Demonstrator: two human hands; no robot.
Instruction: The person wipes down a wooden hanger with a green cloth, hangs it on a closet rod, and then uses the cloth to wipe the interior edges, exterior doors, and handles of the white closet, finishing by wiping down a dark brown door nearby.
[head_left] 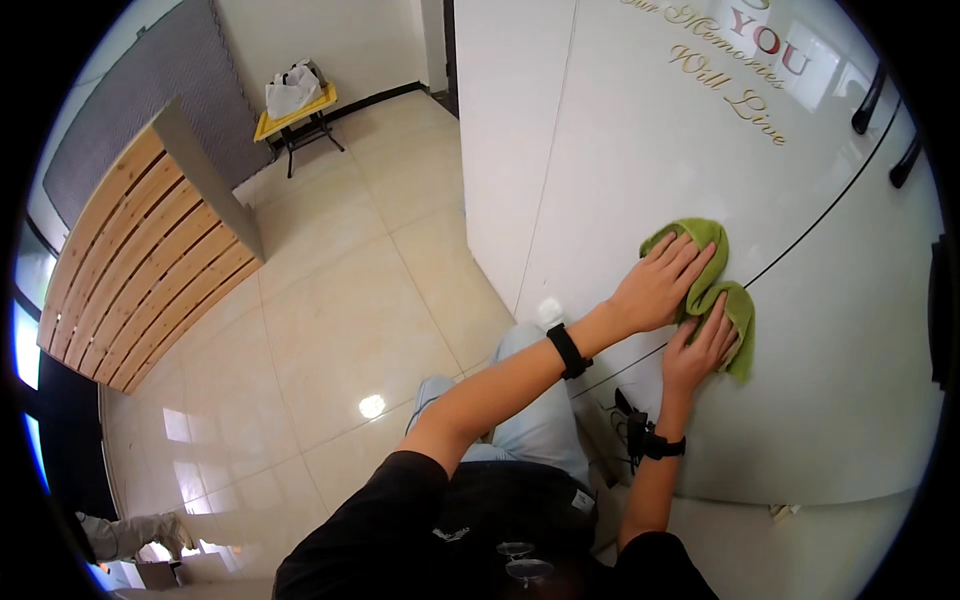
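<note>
Both my hands press a green cloth point(709, 281) against the glossy white door point(620, 180) of a tall refrigerator-like unit. My left hand point(659, 288) lies over the cloth's upper part, fingers stretched and close together, holding it to the surface. Lower and to the right, my right hand point(697, 352) has its fingers over the other end of the cloth. Between the two hands the cloth is bunched into a fold. They work right at the dark seam that divides this door from a second white door point(820, 380). The palms and the cloth's underside are hidden.
Two black handles point(868, 103) stick out near the seam at upper right. A slatted wooden panel point(150, 260) stands at left on the tiled floor point(340, 300). Farther back, a yellow folding stool point(295, 112) carries a white bag point(293, 90). Another person's leg point(130, 537) shows at lower left.
</note>
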